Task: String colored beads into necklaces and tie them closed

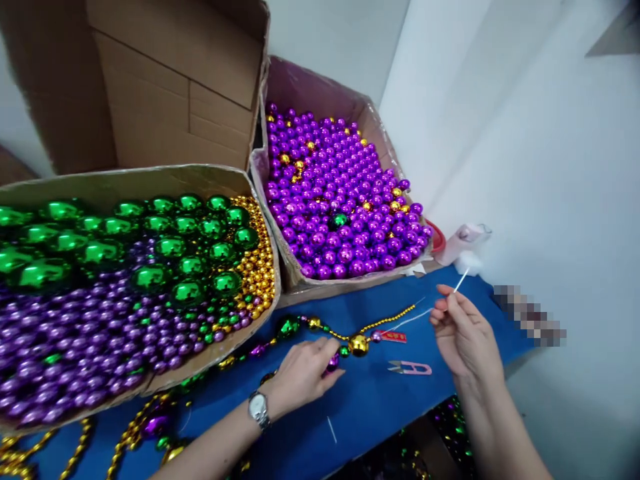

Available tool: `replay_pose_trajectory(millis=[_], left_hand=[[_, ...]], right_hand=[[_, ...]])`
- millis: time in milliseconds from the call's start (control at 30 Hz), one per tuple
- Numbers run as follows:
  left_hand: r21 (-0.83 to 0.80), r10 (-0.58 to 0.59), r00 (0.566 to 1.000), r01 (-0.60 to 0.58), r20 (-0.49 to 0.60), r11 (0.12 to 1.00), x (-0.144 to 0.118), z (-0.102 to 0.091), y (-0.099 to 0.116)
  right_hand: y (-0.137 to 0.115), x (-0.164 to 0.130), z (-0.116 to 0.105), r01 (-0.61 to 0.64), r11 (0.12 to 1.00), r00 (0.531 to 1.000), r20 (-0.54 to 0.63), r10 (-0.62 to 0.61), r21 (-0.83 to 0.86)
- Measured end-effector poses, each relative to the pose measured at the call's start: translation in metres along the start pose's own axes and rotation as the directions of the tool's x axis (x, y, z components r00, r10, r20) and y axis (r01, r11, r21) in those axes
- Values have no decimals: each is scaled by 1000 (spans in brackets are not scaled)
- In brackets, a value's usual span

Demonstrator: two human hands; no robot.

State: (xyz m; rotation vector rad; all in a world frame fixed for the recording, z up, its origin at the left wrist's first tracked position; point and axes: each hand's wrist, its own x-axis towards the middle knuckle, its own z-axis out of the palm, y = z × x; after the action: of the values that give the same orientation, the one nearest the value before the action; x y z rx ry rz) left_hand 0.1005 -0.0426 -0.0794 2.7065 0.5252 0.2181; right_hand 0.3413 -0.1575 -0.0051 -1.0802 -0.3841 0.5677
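The bead strand (320, 331) lies on the blue table (370, 407), running from the lower left up toward the right, just in front of the two boxes. A white thread (420, 313) leaves its right end. The left hand (303, 373), a watch (259, 408) on its wrist, is closed on a purple bead (333, 362) beside a large gold bead (359, 345). The right hand (463, 333) pinches the thread's stiff white tip (461, 280), lifted clear of the table. The hands are apart, with the thread spanning between them.

The strand appears light and limp, and the glossy beads are probably slippery and likely to roll. Grip is best taken on a single bead or on the thread tip, not mid-strand.

Pink snips (411, 367) and a red tag (393, 337) lie between the hands. The left box (150, 179) holds green, purple and gold beads; the right box (320, 80) holds mostly purple ones.
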Motion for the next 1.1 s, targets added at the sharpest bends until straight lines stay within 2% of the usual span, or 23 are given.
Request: replay_pose_trajectory(millis=[233,400,500,633,767,833,933,1100], left_hand=[[89,4,996,-12,92,996,1,0,-8],[14,3,986,-6,165,1000,-8,-3,-6],[-43,8,991,-2,137,999,-17,-2,-7],[-207,32,999,-33,-7,978,-17,-11,-2],[-461,-67,981,-26,-184,887,-2,-34,14],[-522,-102,965,-40,-240,852,7,-42,22],[-534,-100,958,-62,-270,843,18,-44,28],[-549,-88,958,-80,-273,832,42,-29,33]], right_hand=[[-6,29,-30,141,990,979,-153,-138,7],[-5,30,-22,182,983,971,-160,-179,6],[-6,22,-7,151,988,985,-76,-152,-18],[-2,-3,16,112,979,987,130,-90,-173],[13,-29,36,63,931,965,261,35,-360],[19,-36,43,70,907,950,305,67,-416],[24,-41,48,84,882,931,351,96,-464],[27,-41,52,73,899,915,388,112,-433]])
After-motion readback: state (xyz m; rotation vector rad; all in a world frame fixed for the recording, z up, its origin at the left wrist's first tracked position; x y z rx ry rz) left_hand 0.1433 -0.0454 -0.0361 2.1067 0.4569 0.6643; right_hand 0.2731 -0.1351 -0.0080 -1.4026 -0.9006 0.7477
